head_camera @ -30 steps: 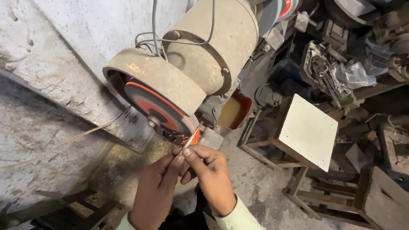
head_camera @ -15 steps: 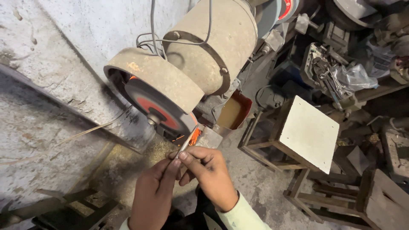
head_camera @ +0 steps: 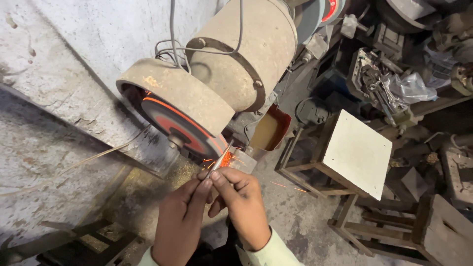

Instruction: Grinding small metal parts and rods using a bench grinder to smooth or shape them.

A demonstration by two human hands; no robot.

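A thin metal rod [head_camera: 220, 158] is pinched between the fingers of my left hand [head_camera: 180, 221] and my right hand [head_camera: 241, 202]. Its far tip touches the lower edge of a spinning red grinding wheel [head_camera: 180, 129], and orange sparks [head_camera: 224, 160] fly from the contact point. The wheel sits under a dusty curved guard [head_camera: 182, 93] on a large drum-shaped motor [head_camera: 246, 49]. Both hands are close together just below the wheel.
A rough plastered wall [head_camera: 64, 59] fills the left. A red can of yellowish liquid [head_camera: 268, 130] hangs under the motor. A wooden stool with a white top [head_camera: 354, 152] stands to the right, with more stools and cluttered metal parts [head_camera: 389, 83] behind.
The rod's tip has been pressed harder to the wheel and sparks now scatter wider. My hands have stayed almost in the same spot.
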